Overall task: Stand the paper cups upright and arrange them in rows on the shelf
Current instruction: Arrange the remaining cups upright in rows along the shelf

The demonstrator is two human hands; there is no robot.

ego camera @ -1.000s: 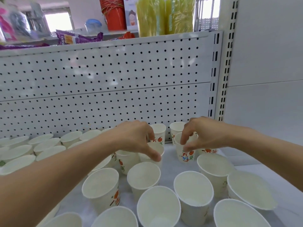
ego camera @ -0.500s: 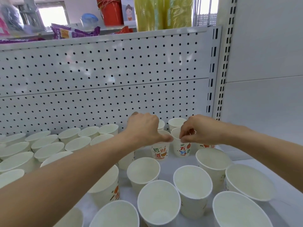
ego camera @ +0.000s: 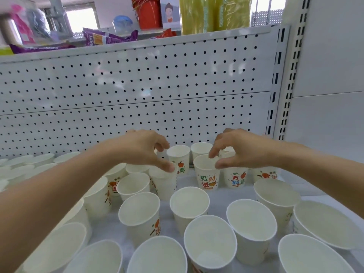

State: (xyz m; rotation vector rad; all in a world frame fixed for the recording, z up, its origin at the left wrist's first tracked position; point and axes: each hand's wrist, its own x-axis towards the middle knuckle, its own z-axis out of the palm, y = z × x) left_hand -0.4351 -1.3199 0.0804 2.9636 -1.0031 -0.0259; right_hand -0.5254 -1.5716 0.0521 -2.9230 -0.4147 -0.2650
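Right hand (ego camera: 234,152) shifted, pinching cup (ego camera: 207,174) rim.

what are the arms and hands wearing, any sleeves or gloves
Nothing worn that shows: the left hand and right hand are ungloved, no rings, watch or bands visible, and both forearms are bare of sleeves up to the frame edge.

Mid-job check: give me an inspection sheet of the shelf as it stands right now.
Surface: white shelf, bare patches between cups.
Job's things: paper cups all seen upright; tight rows at left, loose and unaligned at front and right.
Clutter: nothing seen.
Hands: left hand pinches a plain-sided cup at the rim; right hand pinches the 招财进 cup at the rim.
Cables: nothing seen.
Surroundings: pegboard back panel; above it, purple snack packets, a red container, yellow packs.
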